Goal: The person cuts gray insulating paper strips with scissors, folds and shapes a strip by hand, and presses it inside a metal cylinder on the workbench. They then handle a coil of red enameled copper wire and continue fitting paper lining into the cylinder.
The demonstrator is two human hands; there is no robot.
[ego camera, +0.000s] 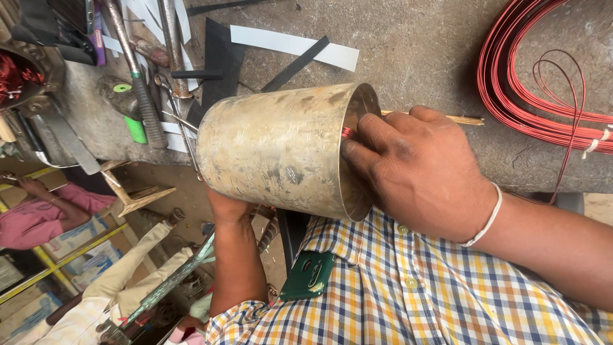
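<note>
- A gritty workbench [415, 57] is strewn with tools; a hammer [137, 83] lies at its far end.
- A metal cylinder [281, 147] is held on its side above the bench edge, cupped from below by the left hand [227, 207].
- A coil of red wire [530, 96] is left on the bench.
- Red wire strands [347, 132] are pressed inside the cylinder's mouth by the right hand [415, 169], fingers curled; winding seems unfinished.

The person's left hand [227, 207] gripped a worn metal cylinder [281, 148] from below, tilted on its side. The right hand [418, 169] had its fingers [364, 137] at the open rim, touching red wire inside. A red wire coil [517, 83] lay on the concrete bench [415, 51] nearby.
</note>
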